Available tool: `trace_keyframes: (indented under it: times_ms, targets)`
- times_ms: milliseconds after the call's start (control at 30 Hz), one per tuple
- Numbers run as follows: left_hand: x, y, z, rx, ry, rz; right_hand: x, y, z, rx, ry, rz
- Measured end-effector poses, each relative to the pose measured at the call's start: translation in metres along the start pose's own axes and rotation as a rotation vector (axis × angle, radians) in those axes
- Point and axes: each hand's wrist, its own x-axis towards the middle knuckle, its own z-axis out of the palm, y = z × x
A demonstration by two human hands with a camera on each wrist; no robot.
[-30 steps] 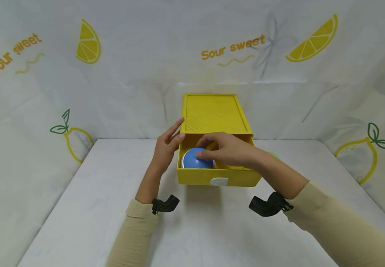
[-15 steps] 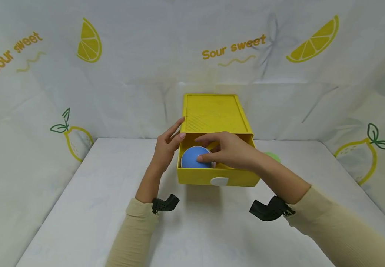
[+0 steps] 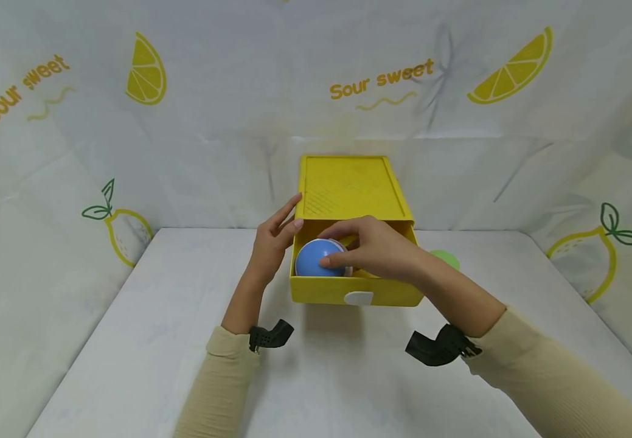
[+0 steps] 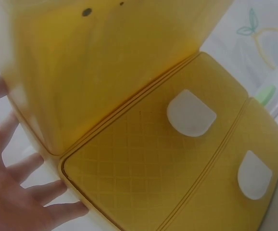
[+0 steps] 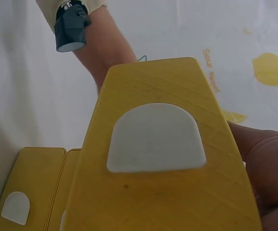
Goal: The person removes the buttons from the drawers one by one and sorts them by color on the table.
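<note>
Currently, right hand [image 3: 378,248] was curled over the blue ball [image 3: 316,259], thumb and fingers gripping it inside the open yellow drawer [image 3: 381,295], left side of the tray. Left hand [image 3: 272,240], fingers straight, rested against the cabinet's [image 3: 351,185] left edge, nearer the ball but holding nothing.

This looks like a small staged recording booth rather than a lived-in room. A white tabletop [image 3: 129,365] fills the floor of the view, and a printed cloth backdrop [image 3: 228,146] closes it in from nine o'clock round through twelve to three. The cloth bears lemon slices [image 3: 145,69], whole lemons [image 3: 121,234] and the words "Sour sweet" [image 3: 382,78]. Black cameras are strapped to both wrists [image 3: 269,336].
</note>
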Motion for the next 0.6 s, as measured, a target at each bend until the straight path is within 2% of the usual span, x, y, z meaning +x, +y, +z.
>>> trace_keyframes:
  times_ms: [167,300,600]
  targets:
    - [0.000,0.000,0.000,0.003,0.003,-0.003,-0.002,0.001,0.001,0.053,0.050,-0.007]
    - [0.000,0.000,0.001,0.006,0.006,-0.007,-0.008,0.001,-0.002,0.144,0.097,-0.028]
    - [0.000,0.000,0.001,-0.022,0.000,-0.001,-0.025,0.009,-0.014,0.312,0.237,-0.013]
